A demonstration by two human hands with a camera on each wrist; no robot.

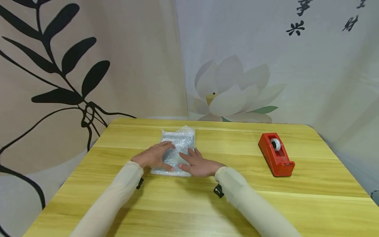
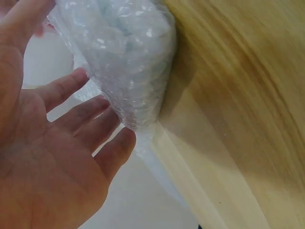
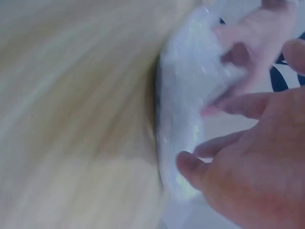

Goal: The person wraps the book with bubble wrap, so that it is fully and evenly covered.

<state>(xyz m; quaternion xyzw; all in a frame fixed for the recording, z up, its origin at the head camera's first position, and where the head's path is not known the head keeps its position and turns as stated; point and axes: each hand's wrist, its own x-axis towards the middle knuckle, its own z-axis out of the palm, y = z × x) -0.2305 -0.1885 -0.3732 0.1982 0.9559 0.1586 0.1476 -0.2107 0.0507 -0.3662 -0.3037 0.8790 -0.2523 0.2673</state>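
Observation:
A bundle of clear bubble wrap (image 1: 180,140) lies on the wooden table, its far end crumpled upward. What it wraps, if anything, cannot be made out. My left hand (image 1: 155,155) is at its left side, fingers spread and lightly bent; in the left wrist view the fingertips (image 2: 125,138) reach the edge of the wrap (image 2: 136,62). From the right, my right hand (image 1: 199,163) extends over the bundle with its fingers apart. In the blurred right wrist view, those fingers (image 3: 190,167) are close to the wrap (image 3: 178,105); whether they touch it I cannot tell.
A red tape dispenser (image 1: 276,158) with a roll of tape stands on the right part of the table. The wooden table (image 1: 183,207) has rounded far corners. Behind it hangs a pale backdrop (image 1: 142,65) printed with dark leaves, a lotus and characters.

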